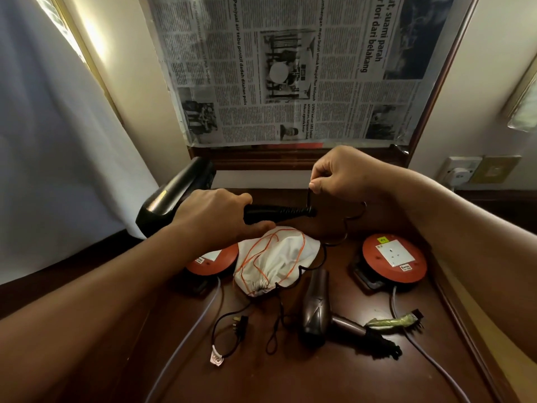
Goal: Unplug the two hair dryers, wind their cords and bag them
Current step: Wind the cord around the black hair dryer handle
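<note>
Nearest on the dark wooden bench (290, 379) lies a black plug (241, 323) with its cord (293, 276) running in kinks up toward the hands. Beside it to the right rests a brown hair dryer (316, 306), nozzle pointing away, its cord bundled (383, 343) at the handle end. A white drawstring bag (270, 263) with orange strings sits further back, between two red extension reels (395, 257), the left one (212, 261) partly hidden under the forearm. Above the bag, the left hand (215, 213) wraps its grip round the handle of a black hair dryer (171, 199), held off the bench with the body to the left. The right hand (343, 173) pinches the cord just beside the handle's ribbed end, holding it up in a narrow grip. Behind, a newspaper (290, 68) covers a framed panel, and a wall socket (459, 170) shows at right.
</note>
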Motion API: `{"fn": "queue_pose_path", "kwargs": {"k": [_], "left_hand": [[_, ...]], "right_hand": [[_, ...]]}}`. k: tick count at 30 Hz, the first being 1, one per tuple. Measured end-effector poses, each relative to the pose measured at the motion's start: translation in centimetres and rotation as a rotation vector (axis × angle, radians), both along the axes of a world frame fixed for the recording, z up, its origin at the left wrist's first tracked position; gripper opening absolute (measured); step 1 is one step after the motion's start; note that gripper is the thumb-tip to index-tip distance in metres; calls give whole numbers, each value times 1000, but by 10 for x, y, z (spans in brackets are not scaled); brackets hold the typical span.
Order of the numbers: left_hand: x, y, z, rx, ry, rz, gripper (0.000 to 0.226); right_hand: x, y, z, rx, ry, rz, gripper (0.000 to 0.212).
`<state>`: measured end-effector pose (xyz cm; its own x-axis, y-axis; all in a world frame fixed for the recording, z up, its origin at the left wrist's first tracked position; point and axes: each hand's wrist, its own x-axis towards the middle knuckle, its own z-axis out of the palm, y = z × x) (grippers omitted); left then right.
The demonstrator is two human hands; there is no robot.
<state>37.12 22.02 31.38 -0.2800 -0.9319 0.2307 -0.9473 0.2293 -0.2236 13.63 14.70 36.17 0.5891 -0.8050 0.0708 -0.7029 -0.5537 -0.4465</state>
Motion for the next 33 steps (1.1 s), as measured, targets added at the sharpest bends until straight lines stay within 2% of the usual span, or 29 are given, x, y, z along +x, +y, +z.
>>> {"fn": "queue_pose_path", "kwargs": {"k": [9, 15, 21, 27, 29, 33], "left_hand": [[-10, 0, -9, 49, -35, 152, 70], [-14, -2, -17, 96, 100, 209, 70], [-15, -1, -29, 97, 161, 240, 85], [-18, 3, -31, 62, 208, 226, 89], [-17, 4, -31, 53, 229, 213, 92], [-17, 8, -27, 40, 249, 184, 89]], "right_hand": [[9, 27, -18, -167, 8, -67, 15], [10, 54, -59, -184, -279, -209, 11], [16, 83, -102, 113, -702, -287, 14], [18, 95, -119, 535, -1129, -322, 23], [17, 98, -122, 634, -1185, -311, 28], [15, 102, -127, 768, -1176, -296, 40]]}}
